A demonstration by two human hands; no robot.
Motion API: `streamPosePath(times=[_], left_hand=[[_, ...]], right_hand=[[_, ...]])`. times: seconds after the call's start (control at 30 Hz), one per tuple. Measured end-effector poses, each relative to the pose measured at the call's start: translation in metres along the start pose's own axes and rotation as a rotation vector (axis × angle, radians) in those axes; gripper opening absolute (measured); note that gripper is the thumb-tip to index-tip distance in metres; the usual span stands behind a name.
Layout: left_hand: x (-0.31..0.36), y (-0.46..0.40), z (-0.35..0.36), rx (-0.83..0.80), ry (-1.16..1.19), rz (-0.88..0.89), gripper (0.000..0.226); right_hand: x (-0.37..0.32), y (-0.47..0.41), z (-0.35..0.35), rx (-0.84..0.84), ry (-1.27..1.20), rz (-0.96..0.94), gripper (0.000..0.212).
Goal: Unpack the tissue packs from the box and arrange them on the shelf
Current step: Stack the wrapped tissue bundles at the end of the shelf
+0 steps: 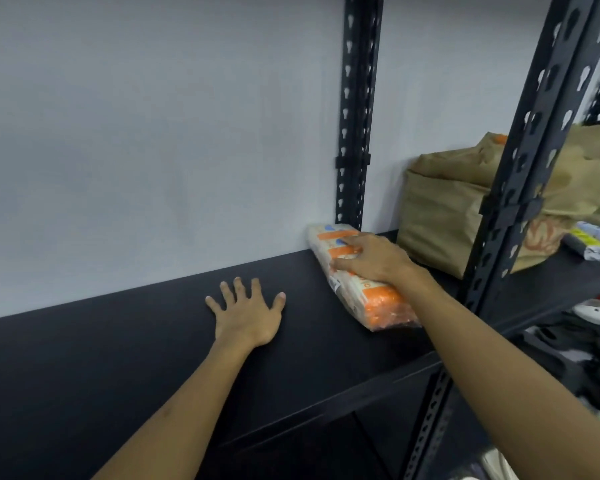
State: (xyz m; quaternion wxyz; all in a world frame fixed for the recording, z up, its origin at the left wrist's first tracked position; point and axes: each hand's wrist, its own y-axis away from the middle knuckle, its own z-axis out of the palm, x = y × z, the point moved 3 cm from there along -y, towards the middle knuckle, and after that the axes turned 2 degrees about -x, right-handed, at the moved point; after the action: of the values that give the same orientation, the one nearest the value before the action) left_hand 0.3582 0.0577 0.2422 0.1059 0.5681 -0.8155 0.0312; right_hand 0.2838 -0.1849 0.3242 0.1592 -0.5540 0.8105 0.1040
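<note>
The right hand [371, 259] lies on top of an orange-and-white tissue pack [357, 278], fingers spread flat along its wrapper, pressing rather than gripping, as far as the view shows. The left hand [246, 315] rests palm down on the black shelf board [118, 348], fingers splayed wide and holding nothing, well to the left of the pack. The pack sits at the board's right end, its far corner up against the slotted rear upright [355, 133] and the pale wall. It is the only pack on the shelf, so the arranging looks barely begun; the box is out of view, so how many packs are left cannot be told. Beyond the upright, in the neighbouring bay, stands a crumpled brown paper bag [444, 209], which does not block the open board left of the pack.
</note>
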Motion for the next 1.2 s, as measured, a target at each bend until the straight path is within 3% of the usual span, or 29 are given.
streamPosePath(times=[0.13, 0.3, 0.47, 0.97, 1.1, 1.2], left_hand=[[0.000, -0.003, 0.001, 0.007, -0.012, -0.003, 0.083], [0.000, -0.003, 0.002, 0.019, -0.020, -0.009, 0.082], [0.001, -0.002, 0.001, 0.019, -0.012, -0.004, 0.082], [-0.003, 0.005, -0.006, 0.017, 0.052, 0.035, 0.079], [-0.009, 0.029, -0.020, 0.147, 0.204, 0.152, 0.053], [-0.008, 0.060, -0.020, 0.202, 0.063, 0.230, 0.058]], right_hand=[[0.001, -0.019, -0.009, -0.092, 0.026, 0.002, 0.076], [-0.014, -0.026, 0.006, -0.125, 0.062, 0.039, 0.099], [-0.017, -0.023, 0.021, -0.001, 0.238, 0.078, 0.067], [-0.017, -0.026, 0.023, -0.028, 0.349, 0.105, 0.076], [-0.034, -0.012, 0.015, 0.094, 0.477, 0.014, 0.076], [-0.058, 0.014, 0.024, 0.200, 0.506, -0.172, 0.067]])
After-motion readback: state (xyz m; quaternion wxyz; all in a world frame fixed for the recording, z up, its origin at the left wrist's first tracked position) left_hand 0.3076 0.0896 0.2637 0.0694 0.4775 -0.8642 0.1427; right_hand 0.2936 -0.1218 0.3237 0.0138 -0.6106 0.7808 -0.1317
